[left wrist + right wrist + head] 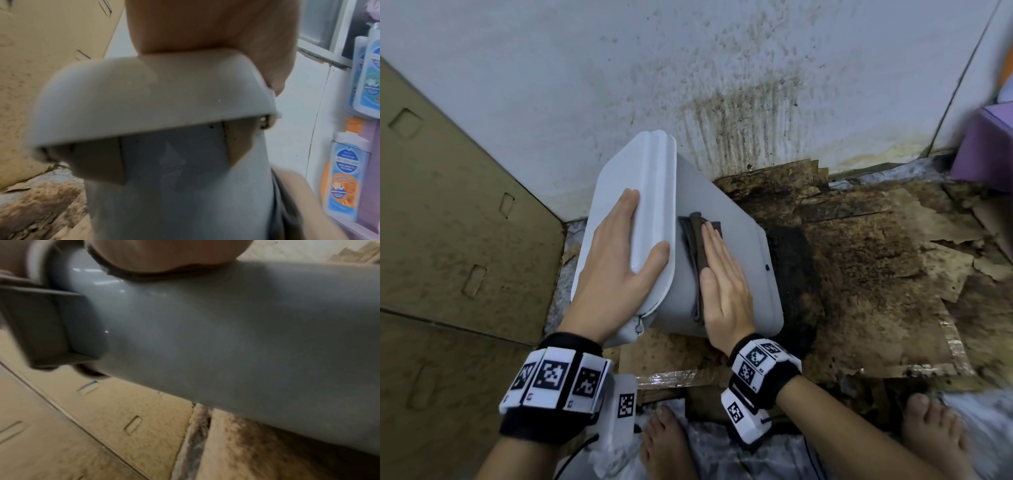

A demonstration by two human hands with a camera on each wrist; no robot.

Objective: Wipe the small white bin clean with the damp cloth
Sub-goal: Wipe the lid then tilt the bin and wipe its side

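While the left hand [619, 260] lies flat with straight fingers on one white bin's [736, 246] lid, the right hand [726, 284] presses one dark cloth [693, 233] flat on its side.

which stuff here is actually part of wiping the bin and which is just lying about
Part of the job:
- white bin, tipped over
- dark cloth on its side
- right hand, pressing the cloth flat
- left hand, resting on the lid

Just lying about:
- cardboard box
- purple box
- soap bottles
- torn cardboard on the floor
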